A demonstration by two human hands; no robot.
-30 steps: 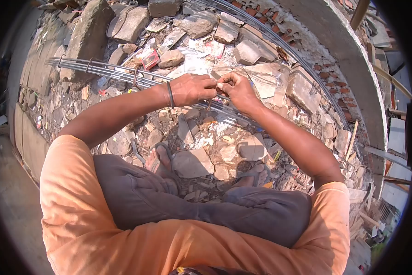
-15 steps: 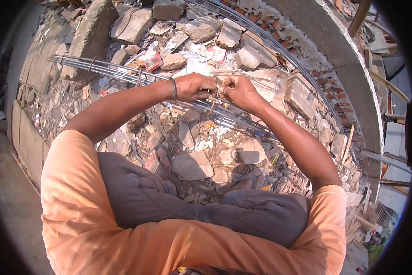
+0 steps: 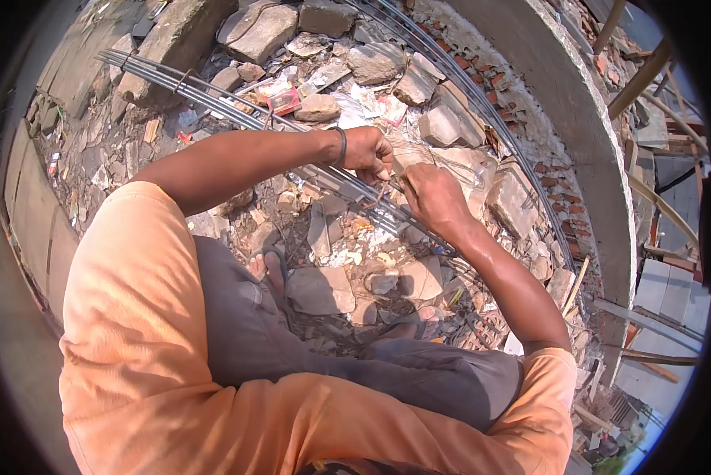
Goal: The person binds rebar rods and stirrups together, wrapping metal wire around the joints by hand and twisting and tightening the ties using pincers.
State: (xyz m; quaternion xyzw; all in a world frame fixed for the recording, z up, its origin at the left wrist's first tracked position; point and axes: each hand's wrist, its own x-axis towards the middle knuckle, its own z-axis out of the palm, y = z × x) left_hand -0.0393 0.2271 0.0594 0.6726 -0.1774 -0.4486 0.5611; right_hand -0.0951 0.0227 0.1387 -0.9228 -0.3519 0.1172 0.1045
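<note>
A bundle of long steel rebars (image 3: 227,105) runs diagonally below my hands, with bent steel stirrups (image 3: 184,81) around it. My left hand (image 3: 369,152) is closed in a pinch just above the bars, beside the rusty stirrup (image 3: 377,196). Close on its right, my right hand (image 3: 437,198) is also closed, knuckles up, with its fingertips towards the left hand and the bars. Whatever sits between the fingers is too small or hidden to make out. Thin wires (image 3: 455,161) lie on the rubble just behind my hands.
Broken concrete chunks (image 3: 375,62) and litter cover the ground. More long bars (image 3: 482,99) curve along a low concrete wall (image 3: 565,103) with brick at its base. A large concrete block (image 3: 175,49) lies under the bundle's far left end. My sandalled feet rest among the rubble.
The view has turned a little, so the bars slope more steeply. My right hand has rolled from a raised pinch to knuckles up and moved lower. The left stays pinched near the stirrup.
</note>
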